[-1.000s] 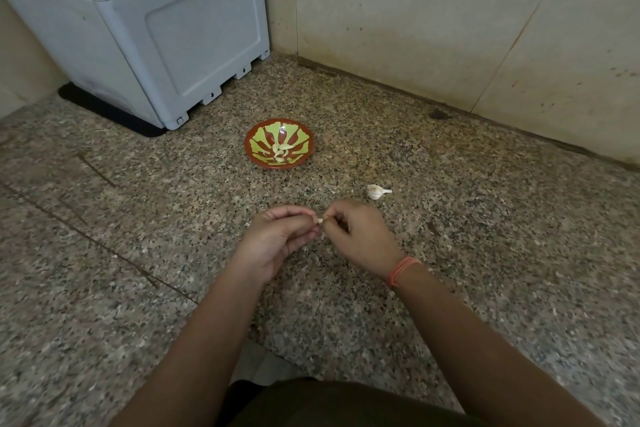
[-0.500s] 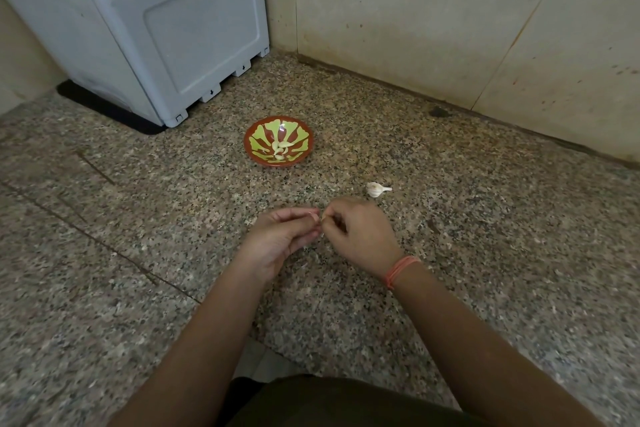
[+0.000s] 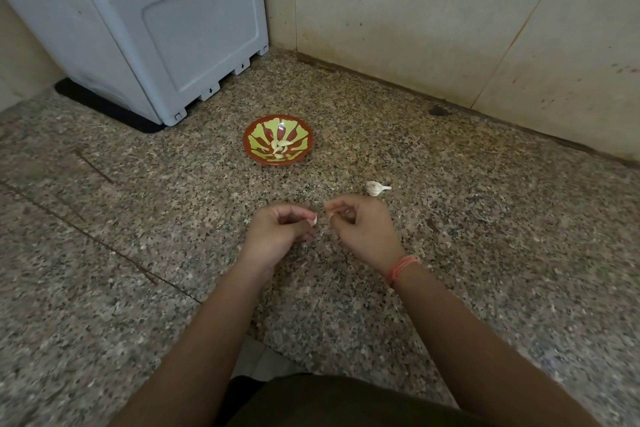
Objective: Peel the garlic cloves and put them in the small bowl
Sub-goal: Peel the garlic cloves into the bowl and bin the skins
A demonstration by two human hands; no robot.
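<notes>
My left hand pinches a small pale garlic clove at its fingertips, low over the granite counter. My right hand is a short gap to the right, fingers curled with thumb and forefinger pinched; whether a bit of skin is between them is too small to tell. The small red bowl with green pattern sits beyond the hands and holds several peeled cloves. A remnant of the garlic bulb lies on the counter just beyond my right hand.
A grey plastic appliance stands at the back left on a black mat. Tiled walls close off the back and right of the speckled counter. Tiny skin flakes lie below the hands.
My hands were touching around the clove; now they have drawn apart, the left hand keeping the clove and the right hand pulling away to the right.
</notes>
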